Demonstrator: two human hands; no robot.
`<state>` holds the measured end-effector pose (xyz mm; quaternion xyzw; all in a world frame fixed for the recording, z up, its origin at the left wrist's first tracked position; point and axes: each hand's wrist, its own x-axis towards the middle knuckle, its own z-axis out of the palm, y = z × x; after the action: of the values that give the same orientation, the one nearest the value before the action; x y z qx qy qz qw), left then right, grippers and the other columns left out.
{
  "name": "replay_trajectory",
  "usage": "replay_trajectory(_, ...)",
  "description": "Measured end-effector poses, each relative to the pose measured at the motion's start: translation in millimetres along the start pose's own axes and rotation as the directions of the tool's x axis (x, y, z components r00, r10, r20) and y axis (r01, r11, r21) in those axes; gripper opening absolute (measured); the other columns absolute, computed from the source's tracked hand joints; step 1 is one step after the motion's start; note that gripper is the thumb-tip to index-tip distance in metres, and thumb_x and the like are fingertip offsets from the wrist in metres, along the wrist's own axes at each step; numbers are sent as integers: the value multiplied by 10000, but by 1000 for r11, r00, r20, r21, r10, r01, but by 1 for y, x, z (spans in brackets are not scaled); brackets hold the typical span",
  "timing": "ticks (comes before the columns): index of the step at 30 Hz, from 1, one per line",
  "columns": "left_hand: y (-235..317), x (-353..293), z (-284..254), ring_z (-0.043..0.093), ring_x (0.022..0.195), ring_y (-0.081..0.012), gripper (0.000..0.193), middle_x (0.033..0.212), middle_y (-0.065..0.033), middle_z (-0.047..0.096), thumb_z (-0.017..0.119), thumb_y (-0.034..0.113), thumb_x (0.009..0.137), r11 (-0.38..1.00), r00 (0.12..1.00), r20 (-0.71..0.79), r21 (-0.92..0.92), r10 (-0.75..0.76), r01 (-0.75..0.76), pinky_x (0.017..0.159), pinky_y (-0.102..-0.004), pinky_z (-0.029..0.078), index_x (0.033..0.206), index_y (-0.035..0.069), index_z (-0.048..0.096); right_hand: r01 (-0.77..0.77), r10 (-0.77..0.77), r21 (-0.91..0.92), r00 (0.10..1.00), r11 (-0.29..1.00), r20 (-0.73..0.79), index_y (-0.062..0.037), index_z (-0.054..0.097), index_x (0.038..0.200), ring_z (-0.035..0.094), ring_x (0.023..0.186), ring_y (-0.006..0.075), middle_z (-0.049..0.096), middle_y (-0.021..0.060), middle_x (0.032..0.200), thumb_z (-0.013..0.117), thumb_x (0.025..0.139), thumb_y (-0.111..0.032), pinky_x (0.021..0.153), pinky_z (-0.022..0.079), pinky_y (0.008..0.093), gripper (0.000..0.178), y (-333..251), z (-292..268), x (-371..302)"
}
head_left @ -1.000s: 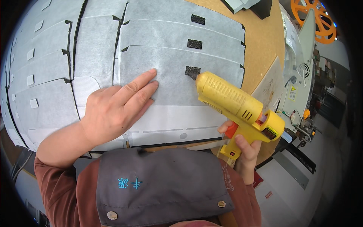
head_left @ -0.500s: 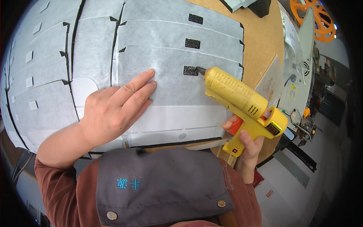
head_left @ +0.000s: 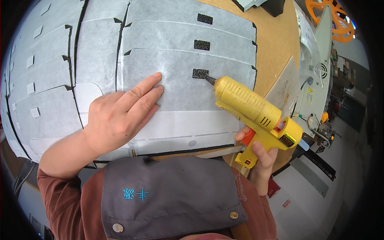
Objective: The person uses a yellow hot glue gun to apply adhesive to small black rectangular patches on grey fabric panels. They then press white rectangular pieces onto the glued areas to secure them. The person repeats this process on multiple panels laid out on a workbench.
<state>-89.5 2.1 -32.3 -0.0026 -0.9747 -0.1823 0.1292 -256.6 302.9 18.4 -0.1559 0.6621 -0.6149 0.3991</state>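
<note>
My right hand [head_left: 262, 156] grips a yellow hot glue gun [head_left: 248, 102], a finger at its orange trigger. The gun's dark nozzle points up and left, its tip at the lower right corner of a small black textured rectangle [head_left: 200, 73]. That rectangle lies on the nearest strip of a layered grey-white sheet [head_left: 176, 94]. Two similar black rectangles, a middle one [head_left: 202, 45] and a far one [head_left: 205, 19], lie on the strips beyond. My left hand [head_left: 120, 112] rests flat on the sheet, left of the nozzle, fingers stretched out and holding nothing. A clear glue stick [head_left: 304, 145] pokes out of the gun's back.
More layered sheets with small white squares [head_left: 35, 112] spread to the left. Brown board [head_left: 276, 44] shows beyond the right edge, with a flat pale plate [head_left: 282, 86] on it. At the far right stand a grey machine [head_left: 316, 88] and an orange spoked reel [head_left: 334, 20].
The glue gun has tilted and shifted slightly down, its nozzle moving from the rectangle's upper right to its lower right corner. My left hand stays nearly in place.
</note>
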Motion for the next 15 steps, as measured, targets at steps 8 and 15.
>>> replay_trajectory(8,0,-1,0,582,555,-93,357,1257,-114,664,762,126,797,1000,1000,6,10,-1,1,468,-224,451,1135,51,673,-39,39,-24,999,999,0,63,408,1363,624,995,285,602,213,1118,602,866,-71,872,496,399,550,1,-3,0)
replay_trajectory(15,-1,0,-1,579,556,-92,359,1263,-117,659,757,108,793,1000,1000,15,2,-2,2,470,-225,453,1136,46,670,-3,4,-10,1000,1000,25,56,422,1358,622,994,280,592,205,1139,587,861,-59,878,493,399,536,-2,12,13)
